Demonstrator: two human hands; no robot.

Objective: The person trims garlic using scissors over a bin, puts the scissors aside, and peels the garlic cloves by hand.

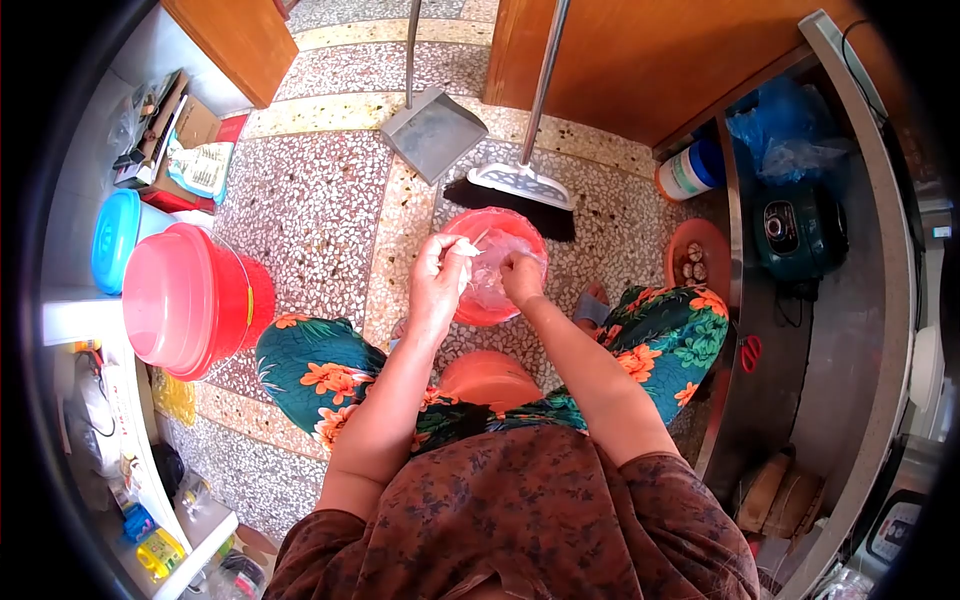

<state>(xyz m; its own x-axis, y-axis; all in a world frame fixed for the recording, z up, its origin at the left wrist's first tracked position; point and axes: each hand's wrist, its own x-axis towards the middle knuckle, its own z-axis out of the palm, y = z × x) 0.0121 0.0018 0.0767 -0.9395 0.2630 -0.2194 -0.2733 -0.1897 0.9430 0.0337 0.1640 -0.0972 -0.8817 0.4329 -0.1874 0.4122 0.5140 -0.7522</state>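
Pinching a small white piece [466, 247] between thumb and fingers of the left hand [437, 272], above the left side of a red basin [541, 245] on the speckled floor [310, 180]. Inside the basin, clear crumpled plastic [487, 287]. Over the right side, the right hand [522, 278] with fingers curled downward; cannot tell whether pinching anything or not. Between the knees, nearer the body, a round orange-red container [488, 376]. Just beyond the basin, a broom [520, 184] with dark bristles; farther off and to the left, a grey dustpan [435, 135]. Well apart at left, a lidded red bucket [170, 300] beside a blue-lidded tub [117, 242]. At right, a reddish bowl [683, 238] with small roundish pieces [694, 264], near a blue-topped white container [688, 172]; farther right, red-handled scissors [751, 353].
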